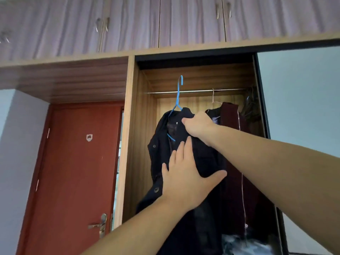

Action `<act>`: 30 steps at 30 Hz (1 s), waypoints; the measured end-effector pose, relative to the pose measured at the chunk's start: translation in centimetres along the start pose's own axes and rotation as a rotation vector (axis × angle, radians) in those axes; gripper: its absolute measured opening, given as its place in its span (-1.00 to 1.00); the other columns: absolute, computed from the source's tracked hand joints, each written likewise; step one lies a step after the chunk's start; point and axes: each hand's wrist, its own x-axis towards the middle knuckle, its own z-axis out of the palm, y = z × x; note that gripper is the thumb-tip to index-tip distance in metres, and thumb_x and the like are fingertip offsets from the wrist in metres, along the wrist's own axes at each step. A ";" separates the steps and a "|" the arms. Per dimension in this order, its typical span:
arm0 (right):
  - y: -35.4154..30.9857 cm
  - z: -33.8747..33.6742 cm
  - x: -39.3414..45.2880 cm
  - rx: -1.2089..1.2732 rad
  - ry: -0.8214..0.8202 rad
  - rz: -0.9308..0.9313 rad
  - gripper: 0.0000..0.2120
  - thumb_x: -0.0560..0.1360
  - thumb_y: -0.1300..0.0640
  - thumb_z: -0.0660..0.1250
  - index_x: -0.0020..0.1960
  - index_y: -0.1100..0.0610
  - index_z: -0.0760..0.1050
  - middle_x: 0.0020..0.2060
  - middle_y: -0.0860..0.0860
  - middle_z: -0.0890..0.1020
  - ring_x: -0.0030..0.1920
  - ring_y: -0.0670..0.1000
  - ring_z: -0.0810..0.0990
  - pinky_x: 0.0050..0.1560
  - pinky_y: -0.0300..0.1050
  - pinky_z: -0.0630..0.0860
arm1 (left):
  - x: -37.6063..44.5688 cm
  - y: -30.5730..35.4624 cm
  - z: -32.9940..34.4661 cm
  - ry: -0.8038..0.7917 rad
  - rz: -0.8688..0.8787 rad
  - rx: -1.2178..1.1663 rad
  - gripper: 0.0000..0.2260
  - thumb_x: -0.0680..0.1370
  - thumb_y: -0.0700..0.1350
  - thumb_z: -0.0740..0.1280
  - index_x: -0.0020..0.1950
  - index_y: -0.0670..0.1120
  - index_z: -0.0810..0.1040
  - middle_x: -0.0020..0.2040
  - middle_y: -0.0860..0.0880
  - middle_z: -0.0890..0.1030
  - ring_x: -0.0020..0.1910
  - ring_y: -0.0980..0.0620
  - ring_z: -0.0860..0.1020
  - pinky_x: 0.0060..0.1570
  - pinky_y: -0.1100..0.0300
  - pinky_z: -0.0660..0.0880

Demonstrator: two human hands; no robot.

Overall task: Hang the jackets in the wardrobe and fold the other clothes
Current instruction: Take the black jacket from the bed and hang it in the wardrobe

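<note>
Jacket: dark jacket (pixel 185 157) on a blue hanger (pixel 177 100), held up inside the open wardrobe (pixel 137 144).
Hook to rail: hook tip above the rail (pixel 195 91), not yet over it; hanger's long axis slightly tilted.
Right grip: right hand (pixel 197 126) clenches the collar, nearest the hook.
Left grip: left hand (pixel 185 173), fingers spread flat, steadies the front.
Neighbour: maroon coat (pixel 231 137) already hung just right.

Dark jacket (pixel 184 162): being held up on a blue hanger (pixel 177 100) before the rail (pixel 196 91).
Right hand (pixel 197 126): gripping the collar.
Left hand (pixel 185 173): being pressed flat against the front.
</note>
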 end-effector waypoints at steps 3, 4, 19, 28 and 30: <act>-1.4 0.3 1.7 0.021 0.017 -0.035 -0.81 0.59 0.14 0.21 -0.16 0.20 0.42 -0.21 0.08 0.50 -0.29 0.04 0.47 -0.42 -0.18 0.31 | 2.7 0.4 1.5 0.116 -0.102 0.055 -0.04 0.37 0.42 0.28 0.53 0.19 -0.26 0.59 0.15 -0.05 0.57 0.04 -0.03 0.50 -0.21 -0.06; -1.7 0.5 2.3 0.040 0.019 -0.048 -0.84 0.59 0.15 0.21 -0.07 0.24 0.46 -0.16 0.10 0.50 -0.21 0.07 0.48 -0.33 -0.17 0.38 | 3.6 0.1 1.8 0.139 -0.107 0.034 -0.07 0.40 0.40 0.27 0.53 0.20 -0.28 0.59 0.15 -0.06 0.57 0.04 -0.03 0.49 -0.21 -0.07; 1.4 7.0 18.5 -0.077 0.186 -0.096 -0.76 0.57 0.19 0.24 0.16 0.30 0.50 0.06 0.19 0.60 0.06 0.18 0.59 -0.10 -0.10 0.47 | 19.6 -11.7 8.7 0.278 0.104 -0.184 -0.42 0.59 0.06 0.20 0.52 0.28 -0.01 0.50 0.17 0.24 0.32 0.04 0.45 0.24 -0.05 0.46; 8.5 11.2 30.2 -0.099 0.187 -0.133 -0.75 0.58 0.10 0.25 -0.25 0.14 0.33 -0.35 0.03 0.43 -0.37 0.00 0.42 -0.48 -0.20 0.27 | 28.4 -19.7 16.6 0.311 0.178 -0.079 -0.42 0.57 -0.01 0.24 0.51 0.20 0.04 0.46 0.15 0.32 0.25 0.06 0.50 0.18 0.00 0.52; 10.5 11.8 32.2 -0.096 0.179 -0.137 -0.76 0.58 0.09 0.25 -0.24 0.13 0.36 -0.31 0.04 0.48 -0.34 0.01 0.46 -0.47 -0.20 0.31 | 29.7 -21.1 18.5 0.319 0.193 -0.023 -0.40 0.57 0.01 0.24 0.52 0.20 0.01 0.46 0.17 0.32 0.23 0.07 0.52 0.18 0.04 0.52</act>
